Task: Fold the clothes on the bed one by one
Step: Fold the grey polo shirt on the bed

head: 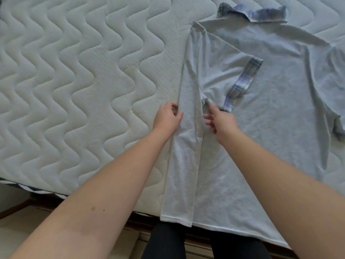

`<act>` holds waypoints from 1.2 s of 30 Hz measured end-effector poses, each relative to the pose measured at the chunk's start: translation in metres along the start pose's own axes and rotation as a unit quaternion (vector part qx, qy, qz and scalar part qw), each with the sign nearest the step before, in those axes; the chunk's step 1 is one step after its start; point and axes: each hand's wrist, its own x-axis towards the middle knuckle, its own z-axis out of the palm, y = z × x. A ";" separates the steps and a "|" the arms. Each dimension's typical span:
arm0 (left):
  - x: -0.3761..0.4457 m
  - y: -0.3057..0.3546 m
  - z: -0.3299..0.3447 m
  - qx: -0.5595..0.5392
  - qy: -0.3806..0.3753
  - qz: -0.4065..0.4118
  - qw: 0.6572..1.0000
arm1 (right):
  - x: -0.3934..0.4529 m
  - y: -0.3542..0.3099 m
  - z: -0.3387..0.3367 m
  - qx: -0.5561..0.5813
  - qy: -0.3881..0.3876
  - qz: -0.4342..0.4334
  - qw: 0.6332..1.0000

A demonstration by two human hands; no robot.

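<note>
A pale grey shirt (270, 101) with a plaid collar (261, 14) and plaid sleeve cuffs lies flat on the quilted white mattress (74, 81). Its left side is folded inward as a long strip, and the left sleeve (229, 71) lies across the body. My left hand (168, 118) rests at the strip's outer folded edge, fingers loosely curled against the cloth. My right hand (220, 120) hovers over or touches the strip's inner edge just below the sleeve, fingers spread and relaxed. The shirt's hem hangs to the mattress's near edge.
The mattress's near edge (56, 191) runs across the lower frame, with a wooden bed frame and pale floor (22, 227) below. My legs in dark trousers (164, 242) stand against the bed. Bare mattress stretches to the left of the shirt.
</note>
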 end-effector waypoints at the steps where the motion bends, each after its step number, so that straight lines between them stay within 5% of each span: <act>1: 0.012 0.009 -0.001 -0.014 0.010 -0.002 1.000 | 0.003 -0.010 0.005 0.091 0.007 0.041 0.995; 4: 0.048 0.034 -0.004 -0.047 0.012 -0.020 0.999 | 0.012 -0.030 0.012 0.192 0.057 0.073 0.977; 8: 0.087 0.058 -0.015 0.039 -0.022 -0.005 0.999 | 0.015 -0.032 0.004 0.109 0.076 -0.009 0.991; 15: 0.134 0.093 -0.033 0.050 -0.016 0.068 0.996 | 0.021 -0.020 -0.021 0.064 0.055 0.029 0.996; 21: 0.183 0.132 -0.043 0.105 -0.036 0.153 0.982 | 0.036 -0.028 -0.047 -0.093 0.238 -0.016 0.967; 25: 0.215 0.160 -0.053 0.168 -0.081 0.186 0.965 | 0.057 -0.050 -0.061 -0.134 0.189 -0.103 0.967; 31: 0.240 0.188 -0.072 0.311 -0.119 0.207 0.920 | 0.073 -0.086 -0.058 -0.166 0.080 -0.117 0.976; 36: 0.247 0.194 -0.078 0.349 -0.109 0.195 0.910 | 0.071 -0.095 -0.067 -0.206 0.130 -0.214 0.946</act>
